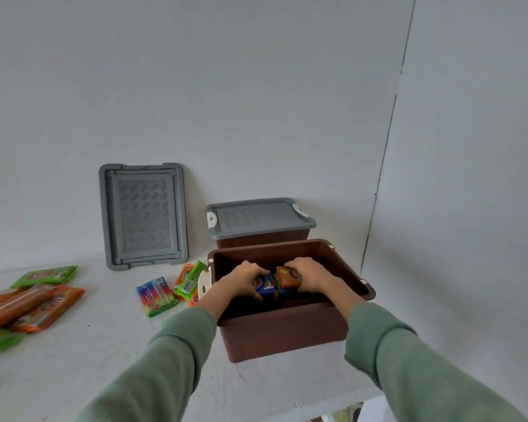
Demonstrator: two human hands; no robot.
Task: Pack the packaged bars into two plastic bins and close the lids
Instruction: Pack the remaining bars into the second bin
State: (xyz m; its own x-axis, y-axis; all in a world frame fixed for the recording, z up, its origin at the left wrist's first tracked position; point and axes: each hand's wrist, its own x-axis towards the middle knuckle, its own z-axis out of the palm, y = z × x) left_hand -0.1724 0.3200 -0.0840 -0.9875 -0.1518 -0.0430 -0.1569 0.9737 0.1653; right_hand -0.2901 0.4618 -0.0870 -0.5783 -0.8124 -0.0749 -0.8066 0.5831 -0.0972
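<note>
An open brown plastic bin [284, 330] stands in front of me on the white table. Both my hands are inside it. My left hand [244, 280] grips a blue packaged bar [265, 288]. My right hand [308, 274] grips an orange packaged bar [287, 278]. The two bars touch each other. Behind it, a second brown bin [262, 237] has its grey lid [256, 216] on. A loose grey lid [144, 214] leans upright against the wall. Left of the open bin lie a rainbow-coloured bar [156, 295] and green and orange bars [189, 281].
At the far left lies a pile of orange bars [34, 309] and green bars [46, 275]. The table's front right edge [369, 400] is close to the open bin. White walls meet in a corner at the right.
</note>
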